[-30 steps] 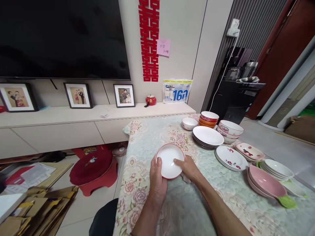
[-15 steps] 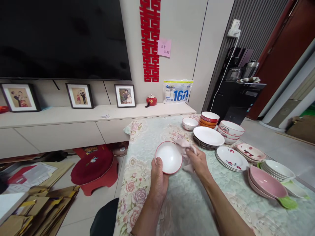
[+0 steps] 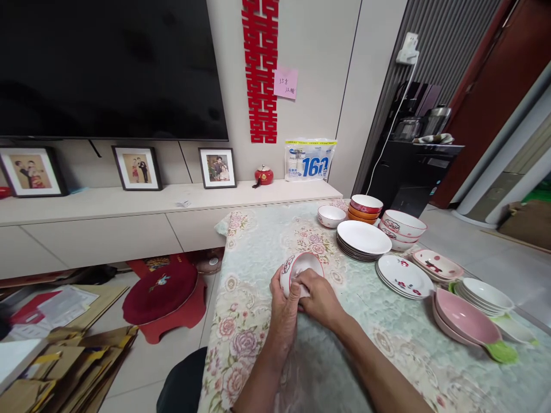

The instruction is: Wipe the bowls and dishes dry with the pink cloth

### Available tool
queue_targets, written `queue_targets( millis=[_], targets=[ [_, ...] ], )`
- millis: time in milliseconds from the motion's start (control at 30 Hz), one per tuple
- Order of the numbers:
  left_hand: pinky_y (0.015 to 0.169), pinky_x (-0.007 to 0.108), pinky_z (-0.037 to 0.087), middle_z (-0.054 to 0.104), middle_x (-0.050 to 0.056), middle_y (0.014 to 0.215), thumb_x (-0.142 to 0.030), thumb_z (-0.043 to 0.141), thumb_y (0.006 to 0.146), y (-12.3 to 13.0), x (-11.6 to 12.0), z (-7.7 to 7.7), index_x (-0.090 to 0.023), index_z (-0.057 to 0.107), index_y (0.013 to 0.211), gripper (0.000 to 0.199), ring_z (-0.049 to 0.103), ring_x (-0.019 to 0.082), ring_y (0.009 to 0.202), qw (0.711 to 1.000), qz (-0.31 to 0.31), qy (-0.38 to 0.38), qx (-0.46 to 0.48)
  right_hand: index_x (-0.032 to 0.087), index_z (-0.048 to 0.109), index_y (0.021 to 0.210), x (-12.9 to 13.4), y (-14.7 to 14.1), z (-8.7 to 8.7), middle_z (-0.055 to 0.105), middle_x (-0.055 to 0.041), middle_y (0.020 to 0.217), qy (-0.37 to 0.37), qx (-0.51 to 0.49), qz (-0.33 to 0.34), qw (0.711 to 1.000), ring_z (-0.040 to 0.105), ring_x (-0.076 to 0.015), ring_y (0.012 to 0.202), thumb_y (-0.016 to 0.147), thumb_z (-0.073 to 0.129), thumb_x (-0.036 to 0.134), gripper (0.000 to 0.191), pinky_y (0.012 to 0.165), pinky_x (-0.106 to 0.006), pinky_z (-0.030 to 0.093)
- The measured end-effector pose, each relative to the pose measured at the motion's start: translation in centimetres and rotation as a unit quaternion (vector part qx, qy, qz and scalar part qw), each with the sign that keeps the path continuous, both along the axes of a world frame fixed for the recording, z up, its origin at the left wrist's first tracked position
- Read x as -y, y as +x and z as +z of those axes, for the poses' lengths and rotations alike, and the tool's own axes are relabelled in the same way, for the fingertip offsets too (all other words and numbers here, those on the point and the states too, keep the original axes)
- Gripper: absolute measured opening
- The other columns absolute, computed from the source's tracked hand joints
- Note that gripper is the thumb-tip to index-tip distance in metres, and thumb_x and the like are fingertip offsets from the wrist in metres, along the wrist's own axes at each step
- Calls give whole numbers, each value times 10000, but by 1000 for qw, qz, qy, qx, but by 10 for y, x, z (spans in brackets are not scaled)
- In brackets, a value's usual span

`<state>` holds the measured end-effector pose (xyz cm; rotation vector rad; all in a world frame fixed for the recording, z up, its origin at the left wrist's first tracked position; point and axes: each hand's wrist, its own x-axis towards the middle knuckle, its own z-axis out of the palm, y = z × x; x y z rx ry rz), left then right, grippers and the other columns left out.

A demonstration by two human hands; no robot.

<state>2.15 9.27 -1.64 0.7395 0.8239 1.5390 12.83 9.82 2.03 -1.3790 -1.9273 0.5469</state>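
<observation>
The left hand [image 3: 284,307] is closed round a tilted red-rimmed white bowl [image 3: 310,263]; the right hand [image 3: 321,297], fingers curled, reaches inside, contents indiscernible.

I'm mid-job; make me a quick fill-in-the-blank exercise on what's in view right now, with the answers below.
1. The left hand holds a white, red-rimmed ____.
2. Reaching into that piece is the person's ____.
3. The handle of the top pink dish is coloured ____.
4. The number in big blue print on the bag is ____.

Missing words: bowl; right hand; green; 160.
</observation>
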Motion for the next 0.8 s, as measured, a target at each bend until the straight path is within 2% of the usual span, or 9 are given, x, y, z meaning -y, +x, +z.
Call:
queue_targets(
  millis=[100, 167, 300, 433, 533, 600, 667, 800],
  targets=[
    [1024, 384, 467, 596, 166, 1337, -595, 777, 693, -1, -1, 0, -207, 488, 1348, 814, 575, 303, 1246, 1000, -11, 7, 2, 209, 656, 1008, 5, -3, 10, 641, 4, 839, -107, -169, 74, 977, 585, -177, 781, 815, 493, 176, 255, 718, -256, 464],
    [1013, 385, 473, 612, 161, 1313, -611, 759, 707, -1, -2, 1, -211, 479, 1343, 802, 600, 297, 1210, 1000, -23, 5, 15, 212, 641, 991, 7, -3, 16, 616, 20, 804, -138, -191, 96, 967, 564, -169, 755, 823, 485, 185, 230, 704, -248, 457],
    [1025, 383, 461, 620, 148, 1296, -624, 727, 737, -4, -4, 4, -215, 452, 1331, 772, 626, 269, 1167, 998, -15, -12, 62, 201, 622, 829, 10, 0, 18, 608, -15, 884, -58, -38, 153, 986, 542, -177, 823, 824, 476, 131, 161, 760, -272, 439],
    [995, 387, 480, 654, 119, 1206, -582, 728, 762, -10, -5, 12, -212, 462, 1286, 694, 656, 248, 1099, 997, 22, -30, 75, 195, 635, 985, 15, 0, 16, 633, -73, 1063, 11, 159, 153, 975, 541, -220, 995, 800, 522, 63, 254, 890, -347, 410],
    [941, 384, 506, 676, 92, 1123, -572, 710, 785, -13, -5, 17, -215, 474, 1255, 636, 680, 231, 1016, 996, 30, -35, 78, 165, 609, 1119, 17, -4, 14, 605, -121, 1216, 50, 258, 120, 957, 510, -264, 1121, 776, 569, 54, 363, 998, -432, 351],
    [922, 371, 510, 686, 72, 1068, -549, 711, 793, -14, -5, 19, -214, 493, 1225, 589, 686, 218, 975, 996, 22, -32, 85, 143, 619, 1094, 15, -8, 9, 623, -132, 1184, 65, 295, 93, 949, 519, -264, 1100, 817, 526, 40, 310, 1004, -432, 343],
    [916, 350, 507, 688, 51, 1030, -476, 747, 784, -14, -5, 20, -214, 511, 1198, 544, 683, 202, 954, 995, 10, -29, 94, 139, 632, 1042, 13, -11, 5, 651, -121, 1089, 64, 304, 88, 946, 546, -242, 1013, 837, 471, 6, 292, 931, -375, 388],
    [910, 326, 506, 680, 39, 1040, -355, 789, 765, -11, -1, 21, -234, 491, 1220, 557, 675, 180, 932, 991, -26, -35, 124, 144, 620, 978, 12, -16, 1, 670, -91, 957, 48, 243, 68, 966, 573, -214, 886, 821, 485, 14, 244, 775, -300, 419]
  ],
)
